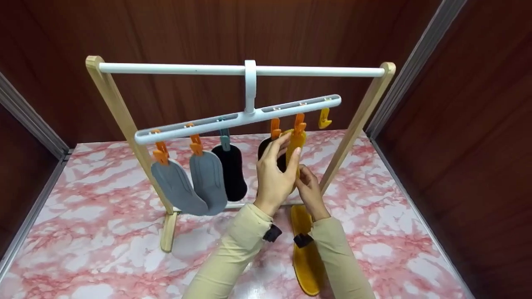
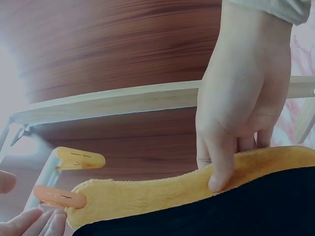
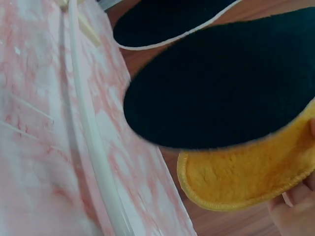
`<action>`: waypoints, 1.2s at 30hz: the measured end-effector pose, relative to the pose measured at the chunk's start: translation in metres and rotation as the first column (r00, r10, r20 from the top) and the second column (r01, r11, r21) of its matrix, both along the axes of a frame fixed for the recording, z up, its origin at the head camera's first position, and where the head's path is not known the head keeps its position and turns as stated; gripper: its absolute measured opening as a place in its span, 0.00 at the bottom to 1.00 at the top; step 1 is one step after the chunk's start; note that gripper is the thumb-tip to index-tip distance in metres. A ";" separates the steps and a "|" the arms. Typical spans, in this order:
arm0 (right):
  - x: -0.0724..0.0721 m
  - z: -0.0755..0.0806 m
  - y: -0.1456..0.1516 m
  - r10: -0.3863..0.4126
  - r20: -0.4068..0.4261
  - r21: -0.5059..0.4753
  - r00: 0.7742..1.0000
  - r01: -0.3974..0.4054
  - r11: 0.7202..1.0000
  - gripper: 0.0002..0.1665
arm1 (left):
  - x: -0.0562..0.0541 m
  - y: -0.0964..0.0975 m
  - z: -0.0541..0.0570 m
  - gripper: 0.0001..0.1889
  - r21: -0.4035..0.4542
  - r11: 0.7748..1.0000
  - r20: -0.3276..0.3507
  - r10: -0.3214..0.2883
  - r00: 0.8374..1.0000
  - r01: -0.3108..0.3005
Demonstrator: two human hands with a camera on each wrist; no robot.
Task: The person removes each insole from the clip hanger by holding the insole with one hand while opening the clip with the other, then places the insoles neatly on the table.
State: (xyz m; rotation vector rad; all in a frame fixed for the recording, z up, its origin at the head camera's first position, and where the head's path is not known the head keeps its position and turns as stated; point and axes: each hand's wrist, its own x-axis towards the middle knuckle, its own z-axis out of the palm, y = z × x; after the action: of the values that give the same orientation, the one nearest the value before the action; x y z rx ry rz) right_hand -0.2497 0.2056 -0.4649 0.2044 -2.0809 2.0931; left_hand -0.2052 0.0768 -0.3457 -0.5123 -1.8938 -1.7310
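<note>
A yellow fuzzy insole hangs from an orange clip on the white hanger. My left hand is raised beside its upper end. In the left wrist view, the left fingertips lie right by the orange clip, with the thumb apart on the other side. Lower down, my right hand pinches the yellow insole's edge between thumb and fingers. A black insole hangs alongside it, largely behind my left hand in the head view.
Two grey insoles and a black insole hang on the hanger's left half. An unused yellow clip dangles at its right end. Another yellow insole lies on the marbled surface. A wooden stand supports the white rod.
</note>
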 end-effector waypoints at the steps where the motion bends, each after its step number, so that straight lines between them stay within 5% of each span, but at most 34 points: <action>1: 0.001 0.000 0.000 0.005 -0.009 0.008 1.000 -0.005 1.000 0.10 | 0.000 0.001 0.001 0.21 -0.012 1.000 -0.001 0.001 1.000 -0.001; 27: 0.033 -0.004 0.013 0.004 -0.033 0.026 0.999 -0.004 1.000 0.13 | -0.016 0.018 0.020 0.19 -0.136 0.988 0.020 0.078 0.997 -0.074; 36: 0.037 -0.004 0.015 -0.005 -0.042 0.033 0.999 0.007 0.999 0.13 | -0.016 0.024 0.022 0.14 -0.091 0.995 0.011 0.051 0.999 -0.050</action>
State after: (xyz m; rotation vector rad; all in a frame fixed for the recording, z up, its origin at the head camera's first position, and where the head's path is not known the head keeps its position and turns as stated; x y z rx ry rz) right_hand -0.2124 0.2208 -0.4693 0.2440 -2.0913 2.0342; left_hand -0.2209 0.1013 -0.3236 -0.4835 -1.9848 -1.6254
